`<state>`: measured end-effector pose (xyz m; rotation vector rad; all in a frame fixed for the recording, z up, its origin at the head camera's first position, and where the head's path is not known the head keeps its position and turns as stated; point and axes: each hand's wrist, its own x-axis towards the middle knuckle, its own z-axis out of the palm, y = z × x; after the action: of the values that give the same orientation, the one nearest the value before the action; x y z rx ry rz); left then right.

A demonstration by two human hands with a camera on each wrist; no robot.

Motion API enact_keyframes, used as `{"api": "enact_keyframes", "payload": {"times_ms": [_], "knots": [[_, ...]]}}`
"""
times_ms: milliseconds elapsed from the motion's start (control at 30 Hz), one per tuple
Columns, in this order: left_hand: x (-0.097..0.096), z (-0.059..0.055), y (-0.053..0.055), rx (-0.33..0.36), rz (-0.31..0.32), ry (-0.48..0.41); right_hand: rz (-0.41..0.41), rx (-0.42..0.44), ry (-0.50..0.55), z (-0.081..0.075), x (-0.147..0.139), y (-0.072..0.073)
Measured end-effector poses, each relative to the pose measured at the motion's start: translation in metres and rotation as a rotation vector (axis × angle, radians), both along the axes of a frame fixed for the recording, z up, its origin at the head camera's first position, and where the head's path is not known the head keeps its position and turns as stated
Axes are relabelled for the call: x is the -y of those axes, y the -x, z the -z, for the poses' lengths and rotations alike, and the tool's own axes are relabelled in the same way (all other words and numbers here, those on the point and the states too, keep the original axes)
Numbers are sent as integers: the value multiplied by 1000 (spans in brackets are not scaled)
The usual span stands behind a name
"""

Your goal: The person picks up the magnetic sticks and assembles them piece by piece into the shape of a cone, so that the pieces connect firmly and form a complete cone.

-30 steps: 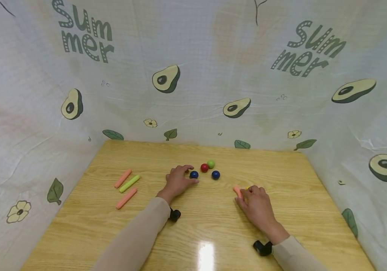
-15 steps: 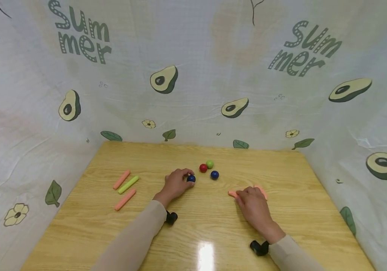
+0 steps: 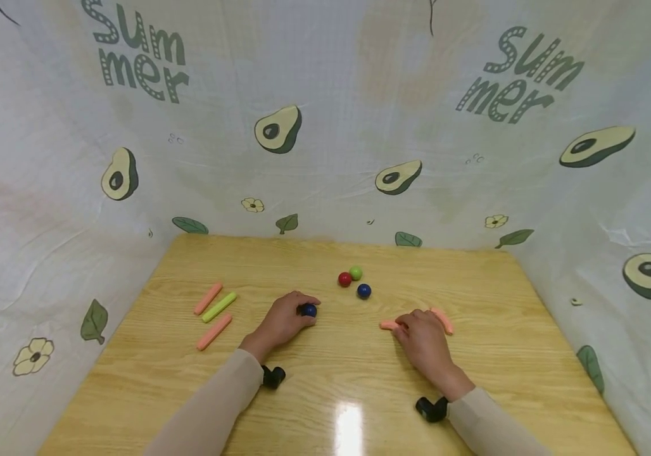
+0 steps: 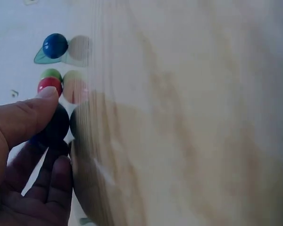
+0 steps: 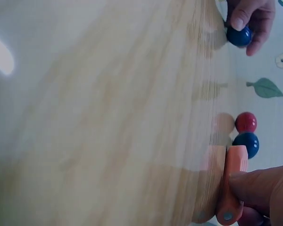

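Observation:
My left hand (image 3: pixel 282 320) grips a dark blue ball (image 3: pixel 309 310) low over the wooden table, thumb on one side and fingers on the other. The left wrist view shows that ball (image 4: pixel 56 127) partly behind the thumb. Farther right, my right hand (image 3: pixel 427 342) pinches a short orange stick (image 3: pixel 389 325) lying crosswise on the table. In the right wrist view this stick (image 5: pixel 235 172) has a rounded end with a small grey dot; the thumb presses its side. A second orange stick (image 3: pixel 442 321) lies just beyond the right hand, partly hidden by it.
A red ball (image 3: pixel 345 279), a green ball (image 3: pixel 356 273) and another blue ball (image 3: pixel 364 291) cluster near the table's middle. At left lie two orange sticks (image 3: pixel 208 299) with a yellow-green stick (image 3: pixel 219 307) between them. A patterned cloth (image 3: pixel 337 126) encloses the table's back and sides.
My left hand has closed round the blue ball and drawn it left and nearer. The stick in my right hand has turned more crosswise, and the second orange stick has come into sight.

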<state>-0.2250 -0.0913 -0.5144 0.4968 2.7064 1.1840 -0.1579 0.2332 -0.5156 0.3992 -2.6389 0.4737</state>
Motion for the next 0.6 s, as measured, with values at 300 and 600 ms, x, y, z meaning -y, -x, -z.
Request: {"api": "enact_keyframes", "payload": {"times_ms": [300, 600], "knots": [[-2, -2, -9, 53, 29, -84, 10, 188, 76, -3, 30, 8], [-9, 0, -13, 78, 51, -84, 1, 294, 151, -1, 58, 17]]}}
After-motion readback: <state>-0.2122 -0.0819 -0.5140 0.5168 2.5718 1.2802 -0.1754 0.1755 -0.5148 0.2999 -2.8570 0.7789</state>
